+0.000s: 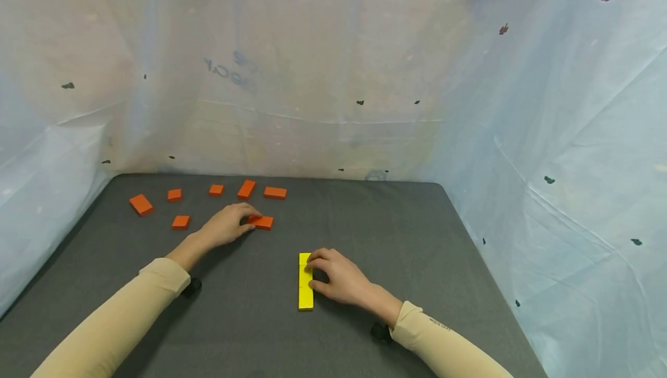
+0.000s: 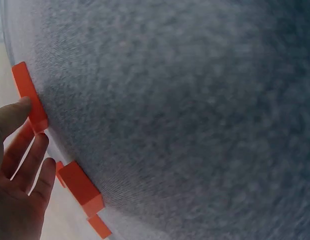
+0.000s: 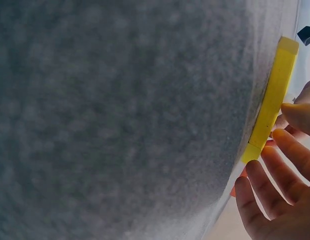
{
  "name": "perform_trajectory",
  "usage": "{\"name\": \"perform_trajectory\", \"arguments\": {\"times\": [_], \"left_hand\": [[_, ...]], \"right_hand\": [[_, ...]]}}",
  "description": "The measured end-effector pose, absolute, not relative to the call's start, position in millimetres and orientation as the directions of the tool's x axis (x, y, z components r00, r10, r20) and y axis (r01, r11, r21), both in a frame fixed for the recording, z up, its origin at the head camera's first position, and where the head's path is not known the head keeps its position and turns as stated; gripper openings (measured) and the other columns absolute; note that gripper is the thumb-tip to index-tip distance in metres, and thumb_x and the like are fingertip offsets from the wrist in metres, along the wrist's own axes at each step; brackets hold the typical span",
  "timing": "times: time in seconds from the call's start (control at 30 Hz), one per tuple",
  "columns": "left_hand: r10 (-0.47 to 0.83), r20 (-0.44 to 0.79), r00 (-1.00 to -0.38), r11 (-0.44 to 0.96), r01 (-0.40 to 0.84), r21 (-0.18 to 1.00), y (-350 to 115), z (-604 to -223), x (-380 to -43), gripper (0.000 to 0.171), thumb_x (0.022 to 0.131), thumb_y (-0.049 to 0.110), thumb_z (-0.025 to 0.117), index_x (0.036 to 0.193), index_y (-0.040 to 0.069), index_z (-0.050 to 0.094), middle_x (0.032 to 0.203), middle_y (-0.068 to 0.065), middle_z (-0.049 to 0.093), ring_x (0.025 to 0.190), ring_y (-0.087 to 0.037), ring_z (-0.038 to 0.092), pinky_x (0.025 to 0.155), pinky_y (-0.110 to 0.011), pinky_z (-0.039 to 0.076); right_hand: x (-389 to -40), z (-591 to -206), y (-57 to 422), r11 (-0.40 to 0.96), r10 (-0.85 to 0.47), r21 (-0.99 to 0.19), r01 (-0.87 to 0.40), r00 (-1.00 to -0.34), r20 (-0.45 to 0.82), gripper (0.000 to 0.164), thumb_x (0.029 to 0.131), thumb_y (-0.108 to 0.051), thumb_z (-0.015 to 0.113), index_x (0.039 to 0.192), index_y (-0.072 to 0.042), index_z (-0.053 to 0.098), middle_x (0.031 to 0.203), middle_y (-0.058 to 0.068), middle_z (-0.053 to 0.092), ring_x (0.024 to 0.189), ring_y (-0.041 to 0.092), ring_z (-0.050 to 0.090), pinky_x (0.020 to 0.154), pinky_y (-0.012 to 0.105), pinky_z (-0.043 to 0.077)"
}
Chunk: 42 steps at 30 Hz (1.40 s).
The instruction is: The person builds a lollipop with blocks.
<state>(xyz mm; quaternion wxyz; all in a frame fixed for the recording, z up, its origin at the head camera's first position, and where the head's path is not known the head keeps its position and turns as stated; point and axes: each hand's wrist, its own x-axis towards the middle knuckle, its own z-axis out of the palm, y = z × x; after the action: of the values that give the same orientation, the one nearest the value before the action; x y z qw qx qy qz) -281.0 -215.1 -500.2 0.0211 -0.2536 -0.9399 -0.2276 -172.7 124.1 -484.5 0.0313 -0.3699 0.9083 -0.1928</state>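
Note:
Two yellow blocks, a long one (image 1: 305,294) and a short one (image 1: 304,258), lie end to end as one strip on the grey table. My right hand (image 1: 339,276) is at the strip's right side, fingertips by the seam and thumb at the long block's edge. In the right wrist view its fingers look spread and loosely bent beside the long yellow block (image 3: 275,95). Farther back and left, my left hand (image 1: 226,224) pinches the left end of a flat orange block (image 1: 264,223). In the left wrist view the thumb presses on that orange block (image 2: 22,75).
Several other orange blocks lie along the back left of the table, among them a tilted one (image 1: 246,189), a longer one (image 1: 275,193), and a small square one (image 1: 180,222). A pale plastic sheet (image 1: 292,77) hangs behind the table and along its sides.

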Motion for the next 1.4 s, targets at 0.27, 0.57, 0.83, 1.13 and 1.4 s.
{"name": "perform_trajectory", "arguments": {"times": [0.27, 0.57, 0.83, 1.13, 1.4], "left_hand": [[0.476, 0.189, -0.859, 0.754, 0.509, 0.415, -215, -505, -282, 0.030, 0.098, 0.010, 0.074, 0.127, 0.005, 0.073, 0.127, -0.015, 0.068, 0.115, -0.036, 0.066, 0.096, -0.056, 0.054], [0.463, 0.198, -0.864, 0.750, 0.501, 0.432, -213, -506, -282, 0.028, 0.098, 0.010, 0.073, 0.126, 0.005, 0.074, 0.124, -0.014, 0.068, 0.112, -0.035, 0.067, 0.094, -0.055, 0.055], [0.426, 0.202, -0.882, 0.755, 0.469, 0.459, -193, -500, -279, 0.030, 0.099, 0.015, 0.074, 0.127, 0.006, 0.073, 0.125, -0.014, 0.068, 0.112, -0.035, 0.066, 0.093, -0.054, 0.055], [0.430, 0.197, -0.881, 0.738, 0.469, 0.484, -163, -499, -272, 0.030, 0.097, 0.020, 0.077, 0.125, 0.009, 0.074, 0.122, -0.009, 0.068, 0.109, -0.028, 0.066, 0.092, -0.050, 0.056], [0.479, 0.183, -0.859, 0.723, 0.504, 0.473, -137, -502, -263, 0.030, 0.097, 0.024, 0.077, 0.124, 0.012, 0.073, 0.121, -0.006, 0.067, 0.103, -0.023, 0.065, 0.087, -0.045, 0.057]], "right_hand": [[-173, -486, 124, 0.650, -0.689, -0.367, -0.665, -0.720, 0.085, 0.027, 0.098, -0.024, 0.075, 0.124, -0.015, 0.074, 0.134, 0.000, 0.061, 0.120, 0.016, 0.059, 0.101, 0.032, 0.052], [-172, -486, 124, 0.641, -0.696, -0.364, -0.676, -0.712, 0.097, 0.027, 0.098, -0.024, 0.075, 0.124, -0.015, 0.075, 0.133, 0.001, 0.061, 0.119, 0.016, 0.059, 0.100, 0.032, 0.052], [-172, -486, 124, 0.650, -0.692, -0.356, -0.672, -0.716, 0.090, 0.027, 0.099, -0.024, 0.075, 0.124, -0.016, 0.075, 0.134, 0.000, 0.061, 0.118, 0.016, 0.059, 0.100, 0.033, 0.052], [-173, -486, 123, 0.657, -0.688, -0.350, -0.668, -0.721, 0.083, 0.026, 0.099, -0.026, 0.075, 0.123, -0.017, 0.075, 0.133, 0.000, 0.061, 0.118, 0.016, 0.059, 0.100, 0.033, 0.052], [-173, -486, 123, 0.662, -0.687, -0.340, -0.668, -0.722, 0.081, 0.026, 0.099, -0.026, 0.075, 0.123, -0.017, 0.075, 0.133, 0.000, 0.061, 0.118, 0.016, 0.059, 0.099, 0.032, 0.053]]}}
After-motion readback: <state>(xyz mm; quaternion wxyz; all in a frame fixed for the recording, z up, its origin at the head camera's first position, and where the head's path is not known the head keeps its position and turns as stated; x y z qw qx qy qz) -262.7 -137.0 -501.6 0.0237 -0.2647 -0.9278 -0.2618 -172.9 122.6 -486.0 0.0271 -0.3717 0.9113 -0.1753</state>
